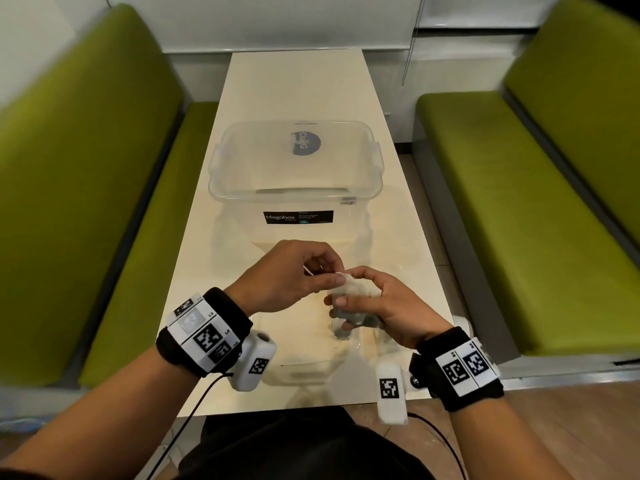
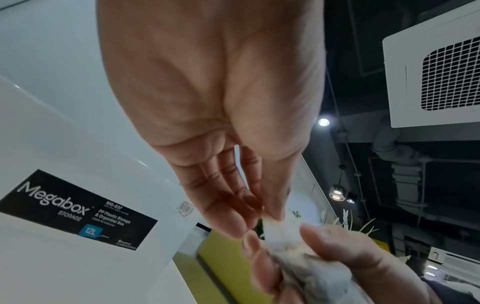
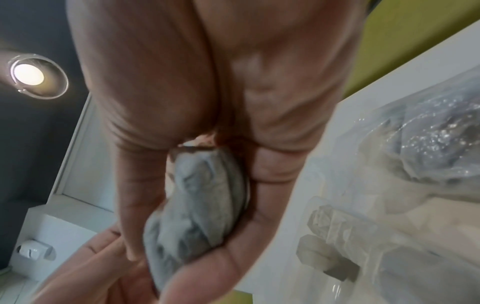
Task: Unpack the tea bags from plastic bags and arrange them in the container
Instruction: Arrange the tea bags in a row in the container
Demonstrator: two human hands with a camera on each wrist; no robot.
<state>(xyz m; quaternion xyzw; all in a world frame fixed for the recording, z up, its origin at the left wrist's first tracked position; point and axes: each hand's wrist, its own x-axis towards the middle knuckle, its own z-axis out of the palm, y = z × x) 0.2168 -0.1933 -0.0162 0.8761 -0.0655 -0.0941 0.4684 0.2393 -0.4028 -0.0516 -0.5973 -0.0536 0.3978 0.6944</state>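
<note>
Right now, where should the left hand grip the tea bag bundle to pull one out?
At the white top end of the tea bag bundle, from above-left. The right hand wraps the grey lower part, leaving only that top exposed toward the left hand.

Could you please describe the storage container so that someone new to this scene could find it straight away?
Start at the long cream table between the two green benches. In its middle, beyond both hands, stands the clear plastic container. It alone bears a black Megabox label on its near wall.
</note>
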